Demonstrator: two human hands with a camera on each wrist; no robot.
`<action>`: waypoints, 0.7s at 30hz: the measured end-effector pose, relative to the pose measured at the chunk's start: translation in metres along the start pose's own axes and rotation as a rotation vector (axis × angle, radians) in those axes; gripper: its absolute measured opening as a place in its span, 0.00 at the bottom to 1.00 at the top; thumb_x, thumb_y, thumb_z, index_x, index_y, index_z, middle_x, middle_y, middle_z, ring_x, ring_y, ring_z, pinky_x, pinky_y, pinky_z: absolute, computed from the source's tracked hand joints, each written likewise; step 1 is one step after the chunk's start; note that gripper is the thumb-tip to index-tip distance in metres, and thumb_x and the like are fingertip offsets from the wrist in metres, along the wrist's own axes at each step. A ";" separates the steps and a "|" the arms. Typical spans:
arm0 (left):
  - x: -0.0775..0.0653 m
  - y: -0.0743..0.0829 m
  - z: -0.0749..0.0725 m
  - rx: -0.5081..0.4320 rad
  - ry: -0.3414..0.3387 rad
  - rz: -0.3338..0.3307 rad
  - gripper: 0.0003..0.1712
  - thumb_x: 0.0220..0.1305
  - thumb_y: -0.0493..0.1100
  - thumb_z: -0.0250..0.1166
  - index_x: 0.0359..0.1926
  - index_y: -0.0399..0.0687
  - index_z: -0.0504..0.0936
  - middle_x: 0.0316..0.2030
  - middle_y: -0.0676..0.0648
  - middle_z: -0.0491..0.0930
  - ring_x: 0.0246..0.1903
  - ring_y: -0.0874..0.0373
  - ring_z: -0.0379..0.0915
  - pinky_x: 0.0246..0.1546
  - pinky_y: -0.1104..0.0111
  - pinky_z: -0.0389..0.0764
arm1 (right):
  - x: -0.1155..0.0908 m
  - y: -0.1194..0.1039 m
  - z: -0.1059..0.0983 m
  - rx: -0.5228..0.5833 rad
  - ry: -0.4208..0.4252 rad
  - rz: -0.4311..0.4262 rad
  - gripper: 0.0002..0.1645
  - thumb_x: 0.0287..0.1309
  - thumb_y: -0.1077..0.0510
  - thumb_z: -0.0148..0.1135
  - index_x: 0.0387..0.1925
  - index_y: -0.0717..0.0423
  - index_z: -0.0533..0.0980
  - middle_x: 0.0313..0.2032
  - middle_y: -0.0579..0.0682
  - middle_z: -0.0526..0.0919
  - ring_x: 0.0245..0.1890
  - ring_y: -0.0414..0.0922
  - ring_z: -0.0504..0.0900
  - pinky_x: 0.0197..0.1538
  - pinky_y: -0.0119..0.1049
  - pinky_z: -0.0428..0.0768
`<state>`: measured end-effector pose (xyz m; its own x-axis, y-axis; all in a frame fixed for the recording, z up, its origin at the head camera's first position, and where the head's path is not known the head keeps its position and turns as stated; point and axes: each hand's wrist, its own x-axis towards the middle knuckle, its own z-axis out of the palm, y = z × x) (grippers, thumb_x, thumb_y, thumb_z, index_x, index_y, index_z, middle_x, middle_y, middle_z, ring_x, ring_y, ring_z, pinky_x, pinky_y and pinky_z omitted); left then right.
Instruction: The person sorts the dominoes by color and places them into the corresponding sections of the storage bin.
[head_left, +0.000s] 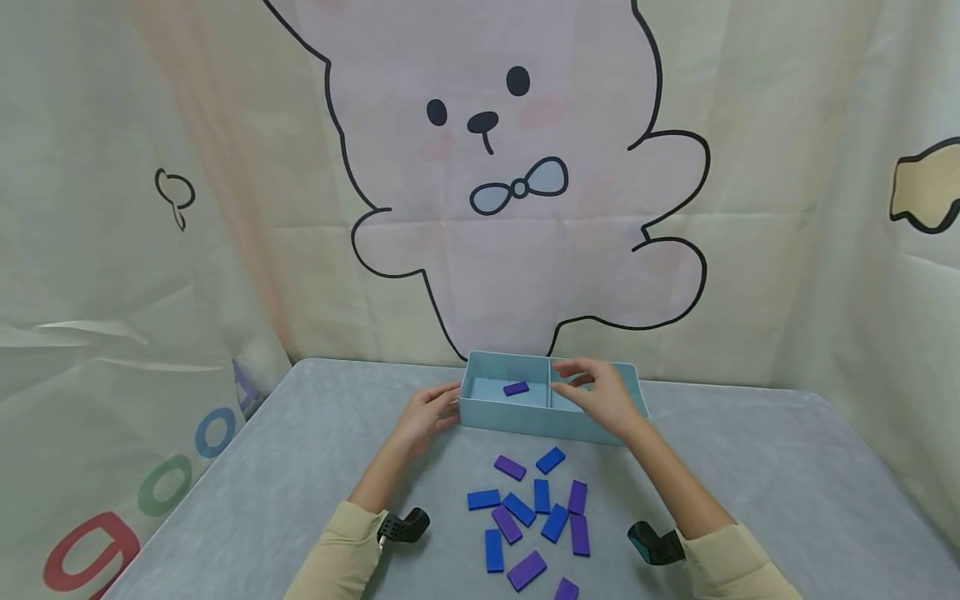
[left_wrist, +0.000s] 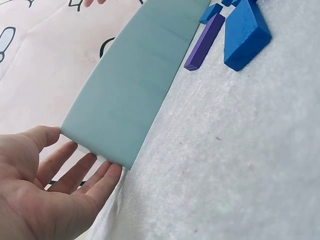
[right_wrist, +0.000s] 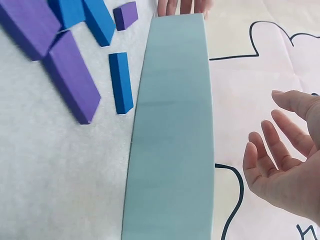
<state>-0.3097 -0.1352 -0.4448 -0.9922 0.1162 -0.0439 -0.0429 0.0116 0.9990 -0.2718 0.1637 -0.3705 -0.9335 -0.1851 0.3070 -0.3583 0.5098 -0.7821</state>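
A light blue two-compartment box stands at the back of the table. One purple block lies in its left compartment. At the box's left end, my left hand touches the end wall with its fingertips; the left wrist view shows these fingers extended along the edge. My right hand hovers over the right compartment, thumb and fingers apart, with nothing between them in the right wrist view. It hides much of that compartment, so I cannot tell what lies there.
Several blue blocks and purple blocks lie scattered on the grey tabletop in front of the box. Some touch each other. A curtain with a bear drawing hangs behind the table.
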 end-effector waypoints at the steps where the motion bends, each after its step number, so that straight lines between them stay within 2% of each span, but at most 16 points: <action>1: 0.000 0.000 0.000 0.000 -0.001 0.000 0.25 0.81 0.43 0.58 0.68 0.29 0.77 0.68 0.29 0.75 0.64 0.35 0.77 0.64 0.45 0.79 | -0.002 0.000 0.000 0.000 0.000 0.001 0.19 0.69 0.61 0.70 0.57 0.67 0.83 0.51 0.65 0.86 0.49 0.59 0.85 0.43 0.36 0.85; 12: 0.001 -0.001 0.001 0.006 0.018 -0.012 0.24 0.81 0.44 0.59 0.68 0.32 0.79 0.69 0.32 0.76 0.64 0.36 0.78 0.63 0.48 0.80 | -0.027 0.002 -0.002 -0.021 0.000 0.011 0.18 0.68 0.60 0.70 0.56 0.64 0.83 0.51 0.63 0.87 0.48 0.56 0.86 0.44 0.34 0.85; 18: 0.000 -0.001 0.001 0.012 0.022 -0.007 0.24 0.81 0.44 0.59 0.68 0.32 0.79 0.69 0.31 0.75 0.64 0.35 0.78 0.63 0.48 0.80 | -0.040 0.004 -0.003 -0.027 0.005 0.011 0.18 0.68 0.60 0.71 0.55 0.64 0.84 0.50 0.60 0.88 0.46 0.53 0.86 0.50 0.39 0.85; 21: 0.001 -0.001 0.000 0.011 0.019 -0.006 0.24 0.81 0.44 0.59 0.68 0.31 0.78 0.69 0.31 0.76 0.64 0.35 0.78 0.63 0.48 0.81 | -0.047 0.005 -0.004 -0.011 -0.005 0.006 0.18 0.68 0.60 0.71 0.55 0.64 0.84 0.50 0.61 0.88 0.46 0.52 0.87 0.48 0.34 0.85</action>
<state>-0.3102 -0.1350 -0.4459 -0.9940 0.0974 -0.0501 -0.0481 0.0232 0.9986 -0.2301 0.1786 -0.3866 -0.9358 -0.1862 0.2992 -0.3523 0.5202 -0.7780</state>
